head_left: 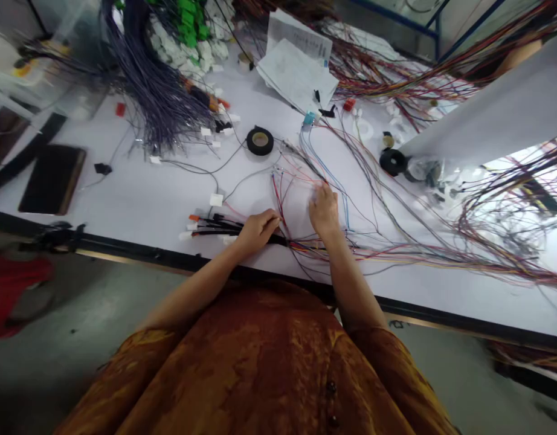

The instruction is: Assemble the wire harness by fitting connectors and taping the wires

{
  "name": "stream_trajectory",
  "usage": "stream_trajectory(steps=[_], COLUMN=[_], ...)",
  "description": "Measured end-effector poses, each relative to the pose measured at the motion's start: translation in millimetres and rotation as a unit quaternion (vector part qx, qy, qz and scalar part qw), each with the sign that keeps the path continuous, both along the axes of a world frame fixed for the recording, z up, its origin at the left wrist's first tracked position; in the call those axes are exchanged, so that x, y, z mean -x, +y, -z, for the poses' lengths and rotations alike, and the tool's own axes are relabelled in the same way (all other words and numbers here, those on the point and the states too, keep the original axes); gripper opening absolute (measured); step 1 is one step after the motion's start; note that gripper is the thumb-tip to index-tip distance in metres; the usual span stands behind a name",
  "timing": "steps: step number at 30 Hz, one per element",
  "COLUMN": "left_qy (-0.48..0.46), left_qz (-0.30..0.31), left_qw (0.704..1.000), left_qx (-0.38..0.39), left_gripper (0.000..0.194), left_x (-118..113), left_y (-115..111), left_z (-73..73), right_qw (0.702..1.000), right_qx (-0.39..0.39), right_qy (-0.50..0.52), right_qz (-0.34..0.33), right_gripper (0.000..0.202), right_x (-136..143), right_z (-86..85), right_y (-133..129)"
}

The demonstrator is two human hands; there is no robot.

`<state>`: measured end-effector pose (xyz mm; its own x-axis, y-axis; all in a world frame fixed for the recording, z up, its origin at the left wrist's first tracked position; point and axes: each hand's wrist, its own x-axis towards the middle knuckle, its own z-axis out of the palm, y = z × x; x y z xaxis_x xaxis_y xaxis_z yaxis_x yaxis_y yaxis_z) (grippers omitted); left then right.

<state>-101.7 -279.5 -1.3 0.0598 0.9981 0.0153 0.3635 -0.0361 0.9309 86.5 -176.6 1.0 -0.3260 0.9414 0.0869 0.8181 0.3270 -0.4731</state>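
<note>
My left hand [259,231] rests over a wiring harness, its thumb and forefinger pinched at a thin wire beside some red wires [277,194]. Black-sleeved branches [217,226] of the harness stick out to its left, ending in white and orange connectors. My right hand [324,211] has its fingers curled down on a few thin dark wires [311,165]; the fingertips are partly hidden. Loose coloured wires [396,251] run from under both hands to the right. Blue wires [326,166] with a blue connector [309,118] lie just beyond my right hand.
A black tape roll [260,141] lies ahead, another [393,162] to the right by a large white roll [487,103]. Purple wires [156,103], green connectors [190,21] and papers [299,72] are at the back. A dark flat case [52,179] lies left, near the table edge [138,249].
</note>
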Motion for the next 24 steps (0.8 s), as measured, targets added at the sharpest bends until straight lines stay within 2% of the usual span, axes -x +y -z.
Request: stream_trajectory(steps=[2,5,8,12,16,19,24], left_qy=[-0.033,-0.045,-0.067,-0.149,-0.233,-0.259,-0.227], left_qz=[-0.008,-0.012,-0.038,-0.109,-0.179,-0.182,-0.165], left_qw=[0.999,0.999,0.997,0.983,0.955,0.945,0.956], left_qx=[0.018,0.012,-0.005,-0.002,0.039,0.079,0.083], left_gripper=[0.024,0.023,0.022,0.021,0.025,0.030,0.033], left_x=[-1,-1,0,0,-1,0,-2], left_y=[-1,0,0,2,8,13,20], left_z=[-1.6,-1.5,1.7,3.6,0.8,-3.8,-14.3], right_qw=[1.000,0.995,0.991,0.985,0.953,0.932,0.926], right_qx=[0.013,0.055,0.084,0.118,0.198,0.230,0.240], right_qy=[0.013,0.053,0.052,0.094,0.220,0.272,0.284], right_qz=[0.007,-0.061,-0.093,-0.089,-0.069,-0.067,-0.069], right_gripper=[0.031,0.021,0.015,0.003,0.002,0.002,0.005], right_x=[1,15,31,37,32,30,31], right_z=[-1.4,-4.8,-7.5,-9.6,-12.3,-14.2,-16.1], right_y=[0,-16,-32,-38,-42,-47,-51])
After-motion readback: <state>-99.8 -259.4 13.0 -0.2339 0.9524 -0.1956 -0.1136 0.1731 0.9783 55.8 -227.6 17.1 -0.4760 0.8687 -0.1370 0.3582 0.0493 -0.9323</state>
